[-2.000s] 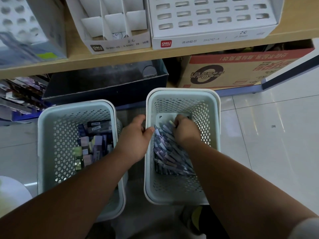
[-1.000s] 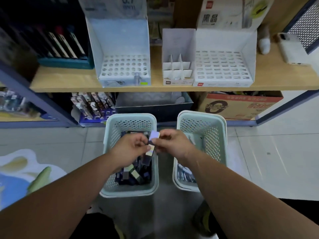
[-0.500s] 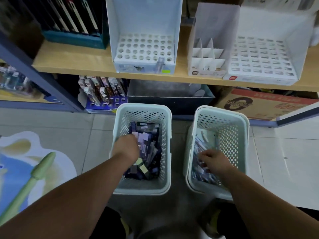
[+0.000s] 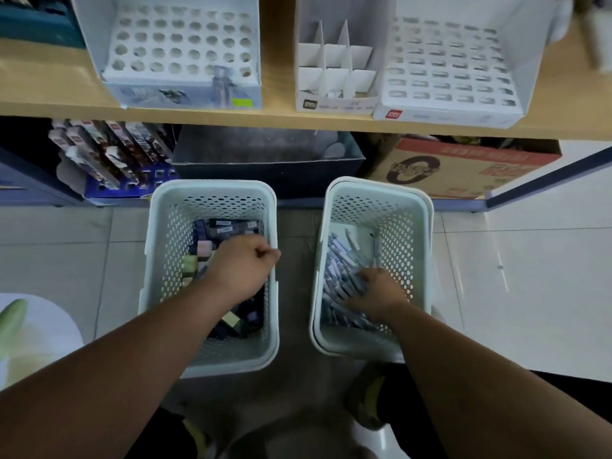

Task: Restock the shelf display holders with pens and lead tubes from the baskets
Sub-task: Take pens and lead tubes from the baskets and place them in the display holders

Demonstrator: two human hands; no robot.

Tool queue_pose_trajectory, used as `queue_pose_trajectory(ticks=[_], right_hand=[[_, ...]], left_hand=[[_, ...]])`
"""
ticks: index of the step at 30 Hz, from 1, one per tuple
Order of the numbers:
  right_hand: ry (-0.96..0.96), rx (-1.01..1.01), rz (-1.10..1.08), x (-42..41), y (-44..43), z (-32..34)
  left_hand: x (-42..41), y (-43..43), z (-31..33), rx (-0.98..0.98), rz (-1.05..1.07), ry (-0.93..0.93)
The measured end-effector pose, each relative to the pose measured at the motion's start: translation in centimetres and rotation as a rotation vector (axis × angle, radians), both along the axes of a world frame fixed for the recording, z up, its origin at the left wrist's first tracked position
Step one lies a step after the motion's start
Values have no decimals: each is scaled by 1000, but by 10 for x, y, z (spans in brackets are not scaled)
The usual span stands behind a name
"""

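Note:
Two pale green perforated baskets stand on the floor below the shelf. The left basket point(image 4: 212, 187) holds several small lead tube boxes point(image 4: 228, 226); my left hand point(image 4: 241, 268) is inside it, curled into a fist near the right wall, with nothing visible in its grip. The right basket point(image 4: 377, 191) holds a pile of pens point(image 4: 337, 260); my right hand point(image 4: 376, 289) lies on the pile with its fingers curled round a bunch. On the shelf point(image 4: 281, 121) are a round-hole holder point(image 4: 178, 44) with one pen point(image 4: 222, 81), a divider holder point(image 4: 331, 69) and a slotted holder point(image 4: 450, 71).
Under the shelf sit a dark open box point(image 4: 265, 160), a red carton point(image 4: 463, 167) and a rack of packaged items point(image 4: 109, 154). Pale floor tiles point(image 4: 516, 260) spread to the right. My shoe point(image 4: 366, 404) is just behind the right basket.
Two seconds ago both hands were in the pen basket, then held a lead tube between them. They have since parted, one into each basket, and the view has dropped closer.

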State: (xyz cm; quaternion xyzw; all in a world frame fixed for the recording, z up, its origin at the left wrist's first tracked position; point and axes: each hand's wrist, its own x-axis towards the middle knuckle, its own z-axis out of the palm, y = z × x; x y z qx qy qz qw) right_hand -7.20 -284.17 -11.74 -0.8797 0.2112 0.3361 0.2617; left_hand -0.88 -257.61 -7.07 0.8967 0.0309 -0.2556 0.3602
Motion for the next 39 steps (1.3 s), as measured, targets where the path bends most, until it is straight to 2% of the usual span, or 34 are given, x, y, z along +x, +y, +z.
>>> queue_pose_trajectory(ticks=[3,7,13,19,26,29,35,39], right_hand=[[77,-103,117,-1,-3,-14],[38,-175,228,0,4,-36],[-78,-94,101,-7,3,-54],[-159,-10,98,-5,0,-60],[-137,30,154,-5,14,-63],[-150,97,98,-5,22,-62],[-177,137,52,-6,25,-59],[-213,195,-83,-10,34,-58]], left_hand=[[3,-24,7,-5,-54,-21],[7,-42,7,76,-125,-46],[14,-70,6,121,-254,-108],[25,-96,-5,97,-179,-76],[27,-85,-4,128,-215,-67],[25,-73,-1,124,-177,-23],[20,-68,0,155,-174,-92],[22,-67,-1,157,-209,-66]])
